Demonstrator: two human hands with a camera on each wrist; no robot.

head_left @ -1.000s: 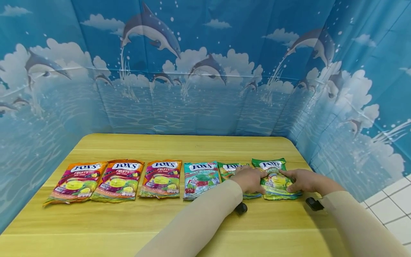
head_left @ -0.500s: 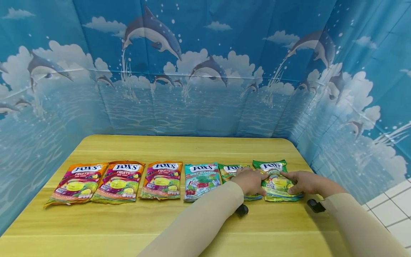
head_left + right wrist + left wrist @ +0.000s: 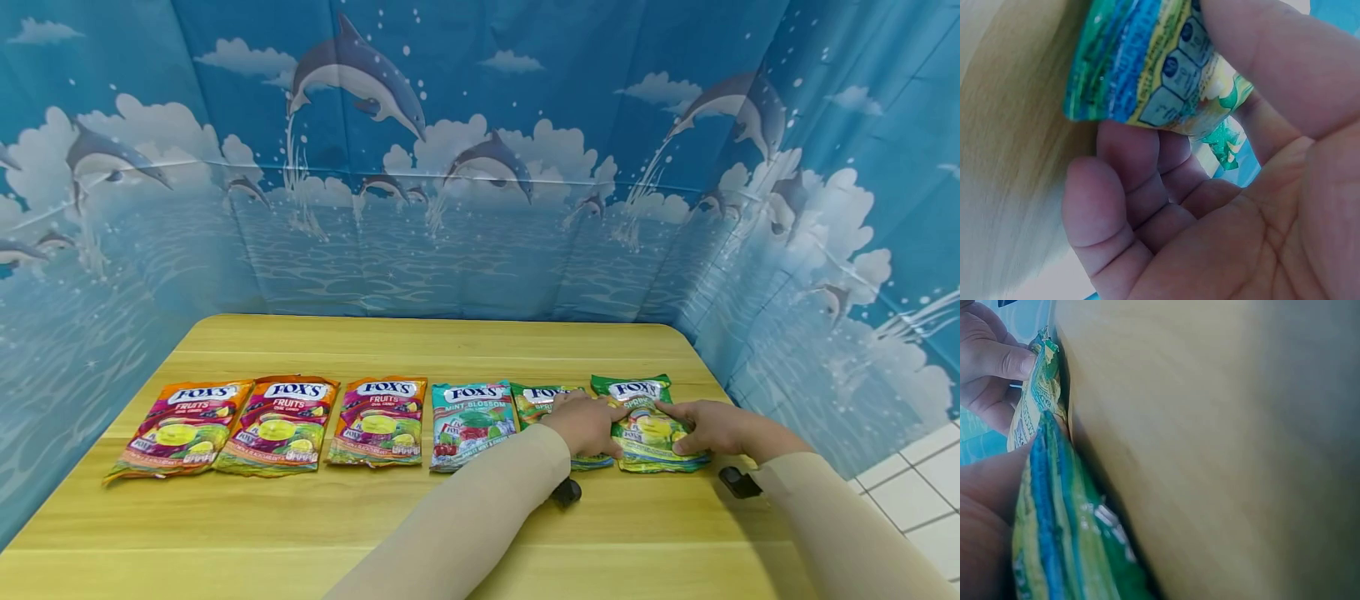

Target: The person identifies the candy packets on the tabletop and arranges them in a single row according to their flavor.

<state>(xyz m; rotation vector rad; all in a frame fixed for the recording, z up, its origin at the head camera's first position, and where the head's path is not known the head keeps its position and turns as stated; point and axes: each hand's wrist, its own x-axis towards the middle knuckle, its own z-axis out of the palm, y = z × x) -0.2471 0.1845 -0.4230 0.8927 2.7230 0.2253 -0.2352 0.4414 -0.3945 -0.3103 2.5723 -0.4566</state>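
Note:
My right hand (image 3: 720,429) holds the right end green FOX'S candy bag (image 3: 647,425) by its right side. The thumb lies on the bag's front, with curled fingers at its edge in the right wrist view (image 3: 1166,94). My left hand (image 3: 585,423) rests over the neighbouring green candy bag (image 3: 536,400) and covers much of it. Its index finger reaches to the left edge of the right end bag. In the left wrist view the near bag's striped bottom edge (image 3: 1054,519) stands beside the left hand's skin. Both bags lie on the table.
Left of the hands, a teal mint candy bag (image 3: 468,421) lies in the same row. Farther left are three orange and purple fruit candy bags (image 3: 377,423). The wooden table (image 3: 262,533) ends at a blue dolphin curtain (image 3: 465,250) behind and at both sides.
The view has shifted very slightly. Hands and bags keep practically the same places relative to each other.

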